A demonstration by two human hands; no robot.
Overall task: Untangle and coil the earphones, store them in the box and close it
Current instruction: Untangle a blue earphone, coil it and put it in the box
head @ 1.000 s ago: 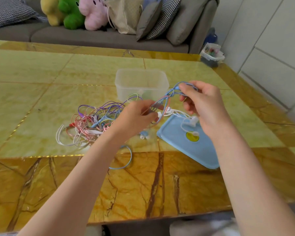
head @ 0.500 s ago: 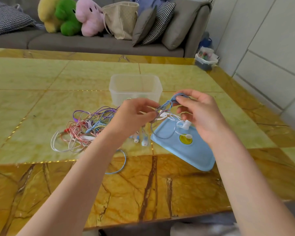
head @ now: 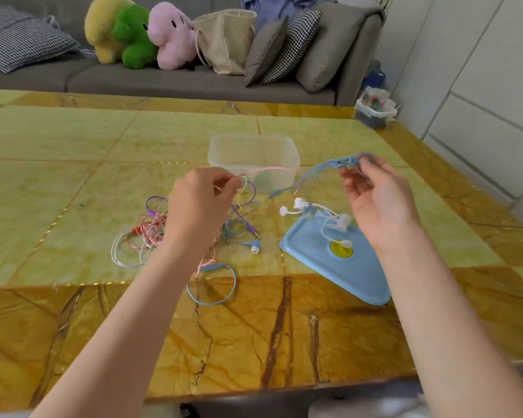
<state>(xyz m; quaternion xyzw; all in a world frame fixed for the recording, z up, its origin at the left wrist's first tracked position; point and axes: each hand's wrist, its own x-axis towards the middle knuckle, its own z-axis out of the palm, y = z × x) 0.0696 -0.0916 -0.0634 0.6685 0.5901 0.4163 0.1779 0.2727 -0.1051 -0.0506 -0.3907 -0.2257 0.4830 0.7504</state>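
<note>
A tangle of pink, purple, white and blue earphones (head: 151, 230) lies on the yellow marble table (head: 73, 182). My left hand (head: 200, 206) pinches a pink cable (head: 269, 170) stretched toward the right, with purple and yellow loops hanging under it. My right hand (head: 378, 203) holds a bundle of blue cable (head: 341, 162) between thumb and fingers, raised above the table. White earbuds (head: 335, 220) dangle below it over the blue lid (head: 341, 267). The clear plastic box (head: 254, 152) stands open and empty behind my hands.
A loose blue cable loop (head: 212, 285) and a blue earbud (head: 254, 245) lie near the table's front. A grey sofa (head: 163, 79) with plush toys, cushions and a beige bag runs along the back. A small bin (head: 375, 110) sits past the table's right corner.
My hands have pulled apart: the left moved left with the pink cable, the right moved right and up with the blue bundle. The cables between them are stretched out.
</note>
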